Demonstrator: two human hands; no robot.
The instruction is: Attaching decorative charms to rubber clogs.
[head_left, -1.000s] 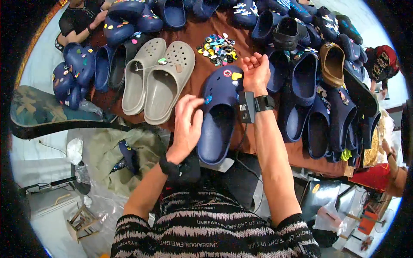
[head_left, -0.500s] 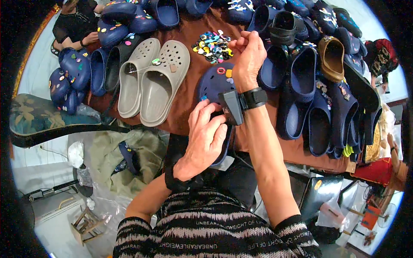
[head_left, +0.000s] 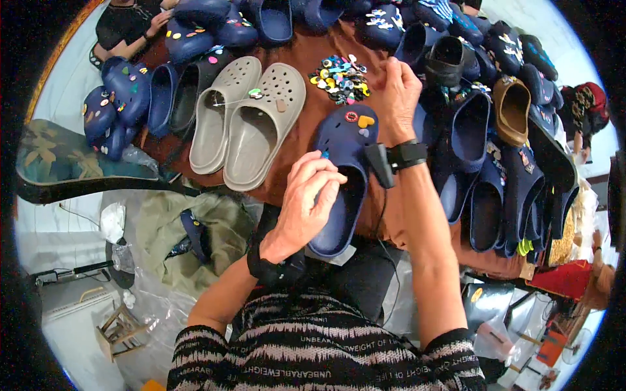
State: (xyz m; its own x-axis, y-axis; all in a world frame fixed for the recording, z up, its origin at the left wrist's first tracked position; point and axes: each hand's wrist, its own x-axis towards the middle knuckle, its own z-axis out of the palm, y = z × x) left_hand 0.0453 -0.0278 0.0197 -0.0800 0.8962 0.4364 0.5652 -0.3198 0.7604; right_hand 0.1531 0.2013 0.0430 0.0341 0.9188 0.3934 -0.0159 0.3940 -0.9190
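The brown cloth-covered tabletop [head_left: 306,140] carries rows of foam clogs. The navy blue foam clog [head_left: 342,179] lies toe-away just under the left hand [head_left: 306,202], whose grip pinches closed at the clog's near-left rim (on what, I cannot tell). The right hand [head_left: 399,98], fingers curled shut, reaches past the toe beside the heap of small coloured plastic charms [head_left: 340,79]. A careless sweep there could scatter charms, or the loosely steadied clog might slide.
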